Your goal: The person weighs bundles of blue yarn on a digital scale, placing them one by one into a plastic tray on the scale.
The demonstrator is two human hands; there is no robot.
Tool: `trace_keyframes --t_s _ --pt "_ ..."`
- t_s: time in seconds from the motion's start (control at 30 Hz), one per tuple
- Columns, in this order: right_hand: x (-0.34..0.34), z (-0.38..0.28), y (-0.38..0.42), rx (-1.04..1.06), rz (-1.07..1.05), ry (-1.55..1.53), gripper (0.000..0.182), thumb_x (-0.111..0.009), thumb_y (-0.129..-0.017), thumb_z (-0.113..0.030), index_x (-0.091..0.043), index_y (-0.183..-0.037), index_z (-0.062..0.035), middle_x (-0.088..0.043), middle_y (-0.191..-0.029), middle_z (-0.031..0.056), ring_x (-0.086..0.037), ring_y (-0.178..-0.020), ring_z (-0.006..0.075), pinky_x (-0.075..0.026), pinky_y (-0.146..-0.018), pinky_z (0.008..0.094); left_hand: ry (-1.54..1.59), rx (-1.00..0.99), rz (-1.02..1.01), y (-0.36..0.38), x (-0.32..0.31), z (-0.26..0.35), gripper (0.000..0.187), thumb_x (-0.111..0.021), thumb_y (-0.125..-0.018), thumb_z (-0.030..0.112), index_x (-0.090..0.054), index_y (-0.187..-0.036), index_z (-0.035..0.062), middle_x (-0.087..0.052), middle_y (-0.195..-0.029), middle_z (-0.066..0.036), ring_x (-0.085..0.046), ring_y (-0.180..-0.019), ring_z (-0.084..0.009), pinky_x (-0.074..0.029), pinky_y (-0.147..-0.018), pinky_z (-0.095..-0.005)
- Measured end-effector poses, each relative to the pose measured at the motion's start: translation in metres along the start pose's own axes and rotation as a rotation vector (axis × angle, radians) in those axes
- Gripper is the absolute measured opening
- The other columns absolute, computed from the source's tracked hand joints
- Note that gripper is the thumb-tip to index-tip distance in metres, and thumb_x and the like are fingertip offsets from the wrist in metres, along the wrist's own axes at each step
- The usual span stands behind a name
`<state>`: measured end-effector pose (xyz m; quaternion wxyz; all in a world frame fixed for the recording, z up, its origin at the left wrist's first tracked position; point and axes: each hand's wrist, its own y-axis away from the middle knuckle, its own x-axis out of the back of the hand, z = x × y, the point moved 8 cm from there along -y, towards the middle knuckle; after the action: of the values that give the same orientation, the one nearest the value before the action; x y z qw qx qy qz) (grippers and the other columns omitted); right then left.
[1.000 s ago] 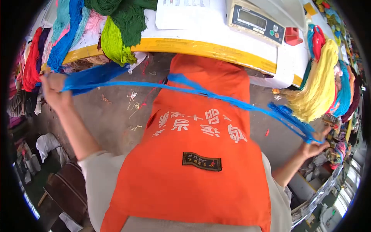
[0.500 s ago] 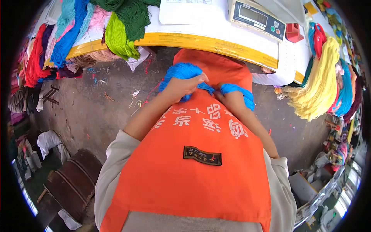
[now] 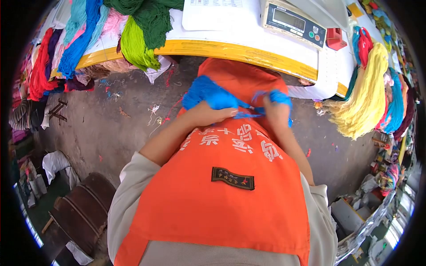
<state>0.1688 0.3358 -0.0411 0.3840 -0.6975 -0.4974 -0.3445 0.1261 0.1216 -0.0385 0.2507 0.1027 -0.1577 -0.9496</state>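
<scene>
Over the lap of the orange apron (image 3: 235, 217), a bright blue yarn skein (image 3: 205, 92) is bunched up on the left. My left hand (image 3: 211, 114) is closed round its lower end, thumb pointing to the right. Blue strands stretch across to my right hand (image 3: 276, 111), which is smeared by motion. More blue yarn (image 3: 280, 96) lies over and around the right hand's fingers, and that hand looks closed on it. The exact finger positions there are blurred.
Ahead is a white table with a yellow edge (image 3: 248, 55), carrying a digital scale (image 3: 295, 22) and a paper sheet (image 3: 213, 15). Green skeins (image 3: 137, 44) hang over its edge at left, a yellow skein (image 3: 364, 93) at right. A brown stool (image 3: 86, 204) stands lower left.
My right hand has lifted and turned slightly outward with blue yarn. My left hand has shifted a little lower, and strands now stretch between the hands.
</scene>
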Motion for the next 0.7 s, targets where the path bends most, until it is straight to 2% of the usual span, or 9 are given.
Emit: trace_keyframes --t_s 0.03,0.1,0.2,0.27,0.37,0.43,0.57,0.63,0.7 --pt "0.012 0.026 -0.006 -0.204 0.048 -0.110 0.021 -0.065 -0.084 -0.016 -0.055 -0.069 -0.0050 -0.056 -0.062 0.0184 -0.055 -0.051 0.0310 -0.043 -0.049 0.0404 0.144 -0.026 0.046 0.015 0.009 0.007 0.021 -0.067 -0.092 0.029 -0.064 -0.085 0.0098 -0.051 -0.067 0.004 -0.045 -0.058 -0.0059 -0.036 -0.051 -0.0243" --pt "0.044 0.060 -0.007 -0.505 0.142 -0.433 0.022 -0.066 -0.091 -0.022 -0.061 -0.081 -0.0037 -0.055 -0.060 0.0034 -0.049 -0.056 0.0108 -0.042 -0.050 0.0302 0.315 -0.020 0.298 0.047 0.052 0.011 0.022 -0.064 -0.094 0.030 -0.064 -0.082 0.0111 -0.047 -0.064 0.007 -0.039 -0.055 -0.0037 -0.030 -0.049 -0.0220" --pt "0.078 0.086 0.009 -0.559 0.067 -0.536 0.025 -0.066 -0.094 -0.023 -0.064 -0.105 -0.0012 -0.064 -0.090 0.0019 -0.056 -0.083 0.0099 -0.046 -0.076 0.0272 0.348 -0.095 0.685 0.110 0.135 0.019 0.036 -0.058 -0.098 0.037 -0.068 -0.110 0.0041 -0.033 -0.061 0.012 -0.027 -0.049 -0.0013 -0.018 -0.045 -0.0210" --pt "0.107 0.119 0.026 -0.566 0.016 -0.474 0.028 -0.066 -0.094 -0.022 -0.065 -0.112 -0.0016 -0.064 -0.098 0.0029 -0.057 -0.096 0.0110 -0.045 -0.089 0.0273 0.454 -0.164 0.975 0.166 0.199 0.006 0.026 -0.057 -0.099 0.027 -0.067 -0.104 0.0042 -0.028 -0.057 0.010 -0.024 -0.046 -0.0018 -0.016 -0.043 -0.0230" --pt "0.159 0.218 0.083 -0.878 0.071 -0.277 0.025 -0.069 -0.091 -0.031 -0.070 -0.104 -0.0095 -0.056 -0.075 -0.0053 -0.045 -0.065 0.0052 -0.036 -0.058 0.0232 0.712 -0.310 1.135 0.260 0.286 -0.005 0.018 -0.055 -0.100 0.022 -0.057 -0.090 0.0074 -0.028 -0.055 0.008 -0.026 -0.044 -0.0050 -0.020 -0.041 -0.0236" --pt "0.192 0.333 0.135 -0.801 0.123 -0.136 0.026 -0.069 -0.091 -0.031 -0.070 -0.100 -0.0061 -0.061 -0.080 -0.0036 -0.050 -0.070 0.0068 -0.038 -0.057 0.0228 0.842 -0.463 1.271 0.329 0.344 -0.019 0.019 -0.052 -0.101 0.022 -0.055 -0.088 0.0087 -0.025 -0.054 0.007 -0.024 -0.044 -0.0069 -0.021 -0.043 -0.0248" --pt "0.278 0.359 0.185 -0.746 0.275 0.214 0.046 -0.066 -0.091 -0.042 -0.070 -0.097 0.0035 -0.071 -0.086 0.0123 -0.062 -0.073 0.0216 -0.048 -0.064 0.0415 0.757 -0.505 1.797 0.476 0.439 -0.063 0.017 -0.045 -0.102 0.017 -0.054 -0.092 0.0078 -0.023 -0.055 0.007 -0.023 -0.045 -0.0076 -0.022 -0.045 -0.0261" --pt "0.313 0.375 0.208 -1.006 0.094 0.731 0.056 -0.065 -0.088 -0.052 -0.069 -0.094 0.0042 -0.071 -0.087 0.0188 -0.063 -0.072 0.0252 -0.048 -0.066 0.0442 0.695 -0.533 1.818 0.500 0.450 -0.057 0.015 -0.043 -0.101 0.016 -0.053 -0.092 0.0081 -0.022 -0.055 0.006 -0.022 -0.045 -0.0083 -0.022 -0.046 -0.0274" --pt "0.306 0.414 0.234 -0.871 0.060 0.418 0.057 -0.064 -0.087 -0.053 -0.067 -0.089 0.0039 -0.068 -0.076 0.0149 -0.062 -0.067 0.0244 -0.048 -0.062 0.0422 0.798 -0.624 1.986 0.491 0.427 -0.039 0.015 -0.042 -0.101 0.015 -0.051 -0.090 0.0086 -0.024 -0.057 0.006 -0.024 -0.048 -0.0088 -0.024 -0.049 -0.0280"
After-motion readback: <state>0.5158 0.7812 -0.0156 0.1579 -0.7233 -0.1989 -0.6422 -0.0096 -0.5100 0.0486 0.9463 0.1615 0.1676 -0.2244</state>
